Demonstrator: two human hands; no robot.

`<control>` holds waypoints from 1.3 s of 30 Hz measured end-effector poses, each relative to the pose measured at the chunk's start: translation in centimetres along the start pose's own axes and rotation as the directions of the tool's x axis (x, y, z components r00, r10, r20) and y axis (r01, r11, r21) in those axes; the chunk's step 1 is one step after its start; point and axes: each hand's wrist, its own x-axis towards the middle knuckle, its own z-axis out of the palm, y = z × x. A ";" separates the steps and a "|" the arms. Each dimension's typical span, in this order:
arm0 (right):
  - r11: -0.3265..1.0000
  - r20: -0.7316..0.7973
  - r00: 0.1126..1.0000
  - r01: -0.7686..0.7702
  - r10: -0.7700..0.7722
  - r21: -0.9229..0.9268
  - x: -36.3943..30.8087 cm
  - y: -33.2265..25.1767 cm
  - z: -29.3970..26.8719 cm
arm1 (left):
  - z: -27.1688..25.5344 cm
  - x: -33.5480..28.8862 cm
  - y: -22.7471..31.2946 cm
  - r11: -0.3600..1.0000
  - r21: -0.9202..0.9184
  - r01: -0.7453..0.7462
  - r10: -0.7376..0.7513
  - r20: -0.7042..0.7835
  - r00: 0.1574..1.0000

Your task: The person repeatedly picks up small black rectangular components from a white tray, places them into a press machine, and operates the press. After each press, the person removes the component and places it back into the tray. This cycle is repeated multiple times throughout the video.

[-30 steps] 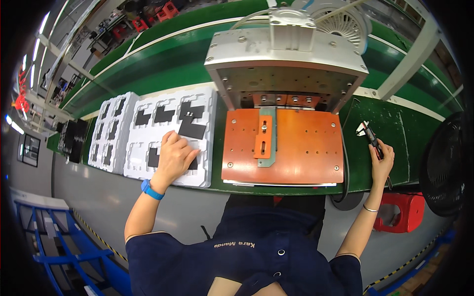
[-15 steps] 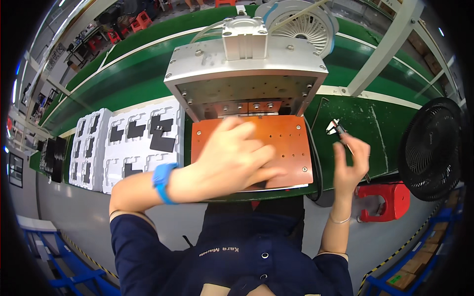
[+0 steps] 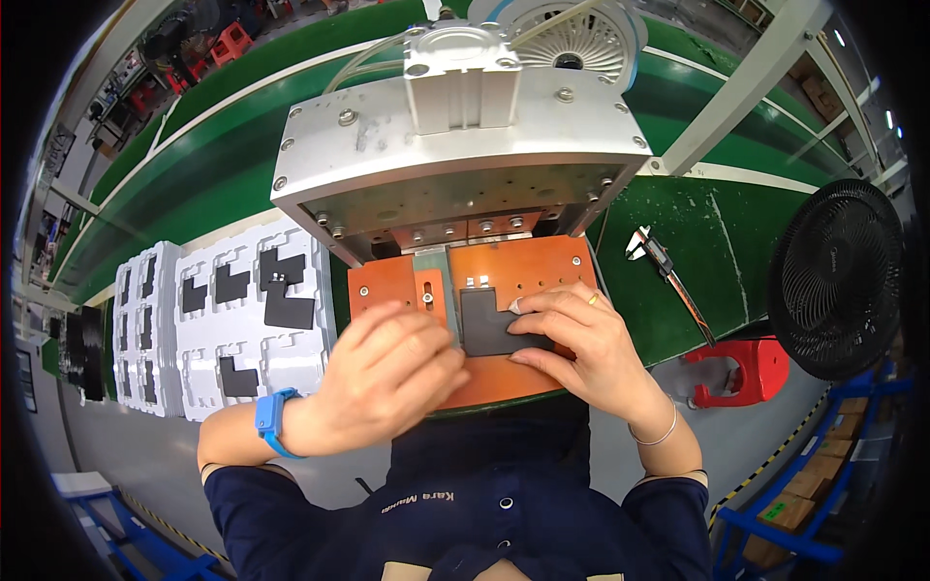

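Observation:
A flat black notched piece [image 3: 484, 327] lies on the orange plate [image 3: 475, 385] of a metal press [image 3: 455, 160]. My right hand [image 3: 581, 347] grips the right side of this piece, its thumb and bent fingers at the edge. My left hand [image 3: 392, 368] hovers over the left part of the plate, fingers curled together, tips near the piece's left edge; whatever they may hold is hidden. A greenish strip with a slotted metal stop [image 3: 427, 295] runs along the piece's left. On the green table, right of the press, rests a caliper [image 3: 668, 278].
White moulded trays [image 3: 203, 329] with several black pieces [image 3: 232, 282] stand to the left. A black fan [image 3: 838, 276] is at the right, above a red stool [image 3: 744, 373]. A white fan [image 3: 567, 48] stands behind the press, and a metal post [image 3: 746, 87] rises beside it.
My right hand has left the caliper on the table and moved left to the black piece. My left hand has drawn back leftward, uncovering the plate's middle. The view has shifted closer.

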 end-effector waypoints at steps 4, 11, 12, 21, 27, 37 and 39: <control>0.998 0.039 0.999 0.032 -0.034 0.055 1.3 0.0 0.0 | 0.4 -0.5 0.1 0.975 -0.204 0.092 -0.035 0.266 0.963; 0.987 -0.012 0.998 0.057 -0.059 -0.151 4.2 0.4 1.2 | 0.8 -1.1 -0.7 0.975 -0.213 0.060 0.017 0.342 0.939; 0.977 -0.001 0.997 0.073 -0.075 -0.201 4.3 0.3 1.3 | 0.9 -1.1 -0.7 0.976 -0.211 0.056 0.019 0.338 0.941; 0.835 0.021 0.976 0.196 -0.217 -0.514 4.6 0.1 1.9 | 1.2 -1.5 -0.8 0.988 -0.151 0.024 0.029 0.339 0.940; 0.879 -0.052 0.971 0.188 -0.234 -0.438 4.2 0.8 2.2 | 1.0 -1.4 -0.8 0.990 -0.140 0.026 0.024 0.342 0.939; 0.830 -0.019 0.979 0.161 -0.202 -0.534 4.7 0.1 2.4 | 1.0 -1.3 -0.8 0.982 -0.175 0.064 -0.005 0.319 0.948; 0.852 -0.071 0.976 0.144 -0.206 -0.503 4.7 0.2 2.4 | 1.0 -1.3 -0.7 0.984 -0.166 0.060 -0.003 0.326 0.945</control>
